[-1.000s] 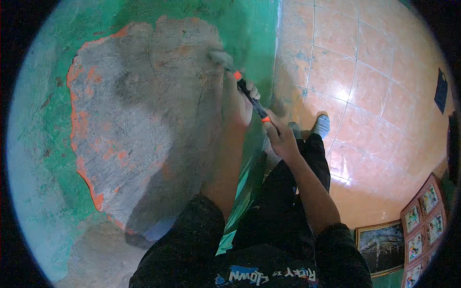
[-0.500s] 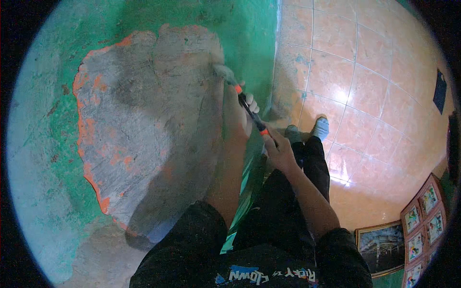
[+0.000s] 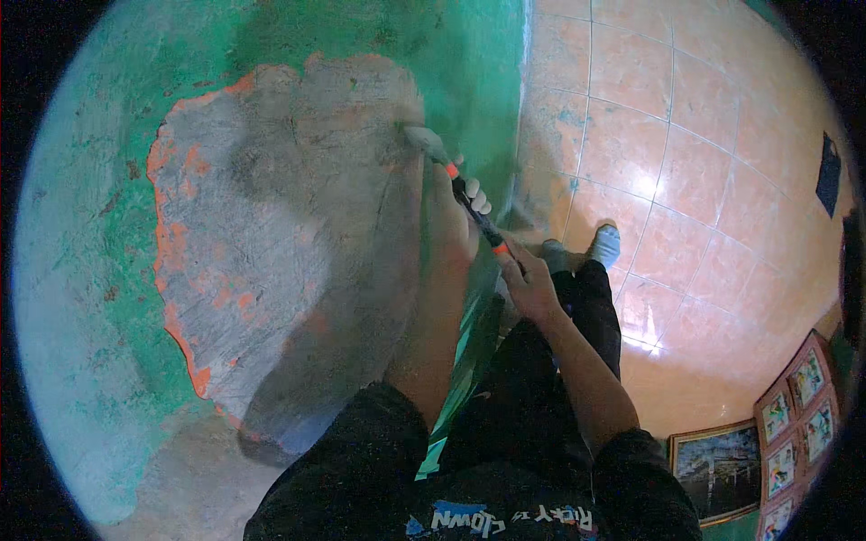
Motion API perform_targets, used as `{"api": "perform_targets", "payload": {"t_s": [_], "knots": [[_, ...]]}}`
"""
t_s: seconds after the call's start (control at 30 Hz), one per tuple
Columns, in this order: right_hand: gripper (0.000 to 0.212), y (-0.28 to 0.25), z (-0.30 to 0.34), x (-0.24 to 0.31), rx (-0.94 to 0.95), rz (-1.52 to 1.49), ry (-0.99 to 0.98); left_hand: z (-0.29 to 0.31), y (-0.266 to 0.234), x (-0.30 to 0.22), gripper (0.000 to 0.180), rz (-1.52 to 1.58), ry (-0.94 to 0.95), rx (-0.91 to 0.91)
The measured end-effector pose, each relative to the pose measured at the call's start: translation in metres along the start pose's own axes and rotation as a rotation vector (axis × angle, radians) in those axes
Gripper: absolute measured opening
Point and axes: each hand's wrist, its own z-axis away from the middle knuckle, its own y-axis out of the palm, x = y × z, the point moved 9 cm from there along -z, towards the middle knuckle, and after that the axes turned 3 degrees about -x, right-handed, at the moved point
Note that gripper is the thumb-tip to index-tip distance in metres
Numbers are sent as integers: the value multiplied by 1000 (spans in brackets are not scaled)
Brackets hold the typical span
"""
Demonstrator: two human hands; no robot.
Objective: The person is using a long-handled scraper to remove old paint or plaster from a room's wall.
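Note:
Both my hands are closed round a long hand tool (image 3: 468, 200) with a black handle, orange bands and a pale, dusty flat head; its exact kind is unclear. My left hand (image 3: 458, 209) grips the shaft near the head, dusty fingertips curling round its right side. Lower down, my right hand (image 3: 528, 278) wraps the handle's butt end. The head lies at the right edge of a bare grey patch (image 3: 271, 207) on the green painted wall (image 3: 108, 261). Ragged orange paint borders the patch, with orange flecks inside it. My left forearm covers part of its lower right.
Shiny orange-tan floor tiles (image 3: 704, 162) spread to the right, dusty along the wall's foot. My feet (image 3: 606, 245) stand close to that edge. A framed picture (image 3: 717, 471) and a panel of small photos (image 3: 794, 419) are at lower right. A dark flat piece (image 3: 827, 176) lies at far right.
The view has shifted slightly. The tool's head stays by the patch's right edge, a touch lower in the picture, and both hands keep their grip.

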Motion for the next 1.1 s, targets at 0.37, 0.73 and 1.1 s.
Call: {"api": "perform_targets", "payload": {"t_s": [0.37, 0.73, 1.1], "knots": [[50, -4, -11, 13, 34, -43, 106, -6, 17, -17, 33, -17, 90, 9], [49, -13, -32, 46, -29, -163, -32, -16, 36, -33, 33, -59, 104, -9], [48, -16, -35, 59, -31, -108, -63, -24, 37, -37, 31, -32, 80, 14]]}}
